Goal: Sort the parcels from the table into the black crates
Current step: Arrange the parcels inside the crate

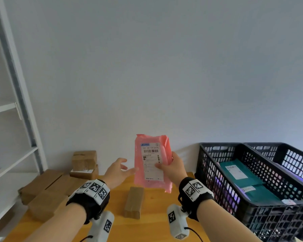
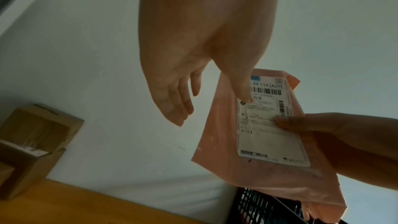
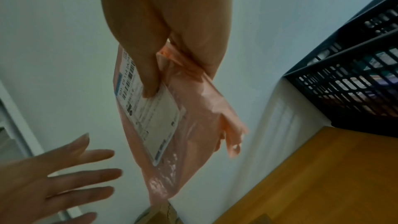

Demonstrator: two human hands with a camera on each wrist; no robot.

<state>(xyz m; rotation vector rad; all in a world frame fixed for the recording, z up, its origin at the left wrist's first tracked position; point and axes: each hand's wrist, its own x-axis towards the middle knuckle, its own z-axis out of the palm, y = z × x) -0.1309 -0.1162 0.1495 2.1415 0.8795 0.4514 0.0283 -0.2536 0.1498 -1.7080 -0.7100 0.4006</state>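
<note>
My right hand [image 1: 175, 165] pinches pink parcel [image 1: 151, 161] upright above table [image 1: 152, 224], thumb on label; my left hand [image 1: 117, 172] spread, fingers straight, just left of it, apart

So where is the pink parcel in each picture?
Head: pink parcel at the lower middle, held upright by the right hand.
Left wrist: right of centre.
Right wrist: centre, hanging down.
Shared landmark: its white label, and the black crate.
</note>
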